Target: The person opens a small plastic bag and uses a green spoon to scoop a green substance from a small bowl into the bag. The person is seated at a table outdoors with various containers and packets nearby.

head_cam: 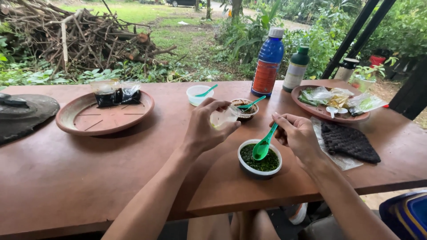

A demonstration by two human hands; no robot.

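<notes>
The person's right hand (299,135) is pinching the handle of a green plastic spoon (263,146), and its bowl is dipping into the small round white tub of dark green flakes (260,158) sitting at the near edge of the long reddish-brown wooden table (133,160). The left hand (208,126) is curling closed around a small clear plastic cup (224,118), tilting it just behind that tub. To my eye the spoon wants a level, shallow scoop, with the cup kept close over the tub so nothing is spilling onto the wood. Counting outward from the white tub: two more small tubs are standing behind it, a dark-filled one (245,109) and a pale one (197,94), each with its own green spoon, making three tubs and three green spoons. Two bottles are standing further back, a blue one (268,62) and a green-capped one (296,69). Two round clay plates are flanking it, one left (84,118) with two dark packets, one right (311,109) with several clear packets. One dark knitted cloth (349,141) is lying to the right.
</notes>
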